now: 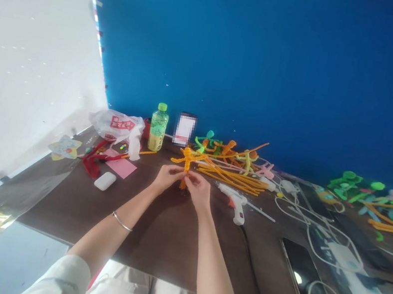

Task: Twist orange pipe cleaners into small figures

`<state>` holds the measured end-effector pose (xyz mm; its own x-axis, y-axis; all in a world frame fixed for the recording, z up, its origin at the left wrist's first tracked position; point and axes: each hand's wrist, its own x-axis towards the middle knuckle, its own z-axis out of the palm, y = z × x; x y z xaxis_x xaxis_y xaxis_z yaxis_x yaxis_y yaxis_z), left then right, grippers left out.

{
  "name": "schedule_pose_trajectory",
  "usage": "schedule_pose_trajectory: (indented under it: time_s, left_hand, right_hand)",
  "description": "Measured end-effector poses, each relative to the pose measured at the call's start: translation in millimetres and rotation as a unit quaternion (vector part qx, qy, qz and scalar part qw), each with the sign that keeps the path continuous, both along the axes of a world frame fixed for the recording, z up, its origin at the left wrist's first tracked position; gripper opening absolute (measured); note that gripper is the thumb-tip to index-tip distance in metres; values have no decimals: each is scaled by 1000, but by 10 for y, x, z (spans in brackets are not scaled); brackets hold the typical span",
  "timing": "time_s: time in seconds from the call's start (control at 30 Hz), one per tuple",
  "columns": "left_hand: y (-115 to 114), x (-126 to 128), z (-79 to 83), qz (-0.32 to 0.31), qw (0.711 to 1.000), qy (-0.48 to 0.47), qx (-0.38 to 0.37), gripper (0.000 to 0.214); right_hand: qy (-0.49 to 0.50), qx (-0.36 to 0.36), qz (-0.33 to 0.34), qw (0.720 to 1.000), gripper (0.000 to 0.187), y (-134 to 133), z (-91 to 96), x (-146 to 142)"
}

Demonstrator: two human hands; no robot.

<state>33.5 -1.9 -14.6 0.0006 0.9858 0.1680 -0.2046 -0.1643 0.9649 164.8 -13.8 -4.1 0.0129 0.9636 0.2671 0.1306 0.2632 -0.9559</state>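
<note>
A hot glue gun (234, 203) lies just right of your right hand (198, 190), a white case (105, 181) left of your left hand (167, 177); neither blocks you. Both hands, fingers closed, pinch an upright orange pipe-cleaner figure (186, 163) between them, with loose pipe cleaners (231, 178) and a green-capped bottle (158, 127) beyond.

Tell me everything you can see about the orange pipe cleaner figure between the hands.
It is a small stick figure twisted from fuzzy orange pipe cleaner, with a rounded head at the top and two arms spread out to the sides. It stands roughly upright above the dark brown table, its body pinched between the fingers of the left hand and the right hand, with a short end showing below them. Straight orange-yellow pipe cleaners lie behind it.
</note>
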Motion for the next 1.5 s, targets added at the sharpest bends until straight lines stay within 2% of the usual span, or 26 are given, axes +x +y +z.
schedule_pose_trajectory:
  time_s: [0.17,0.37,0.43,0.57,0.63,0.73,0.83,1.0,1.1,1.2,1.33,1.5]
  left_hand:
    - [-35,22,49,-43,998,-46,-8,32]
    - [-39,-4,64,-68,997,-12,25,28]
    - [-21,-19,45,-61,998,16,31,27]
    - [22,-32,6,-3,993,82,80,23]
    - [27,-28,12,-12,992,83,95,22]
    - [0,-12,61,-56,993,54,93,25]
    - [-45,5,123,-59,995,32,74,27]
    - [-80,40,133,-41,998,-37,-2,31]
    - [-78,77,97,-24,994,-106,-19,34]
    - [-81,104,76,-37,989,-138,-31,37]
    - [-78,93,68,-49,994,-96,-20,36]
    - [-33,42,45,-4,1000,1,11,29]
  right_hand:
    - [-10,3,-2,1000,26,-10,18,11]
    - [-12,-4,17,1000,26,-2,8,28]
    - [-44,18,5,999,24,5,-6,29]
    - [-137,91,-50,985,20,-15,-13,14]
    - [-156,108,-55,980,19,-35,0,5]
    - [-120,99,-47,987,20,-57,24,-4]
    - [-97,93,-43,990,20,-65,41,-6]
    - [-135,103,-62,984,19,-81,50,-17]
    - [-182,113,-80,973,20,-96,45,-39]
    - [-206,120,-82,968,20,-110,43,-65]
    - [-214,124,-63,967,22,-122,50,-85]
    - [-233,126,-45,963,23,-112,44,-64]
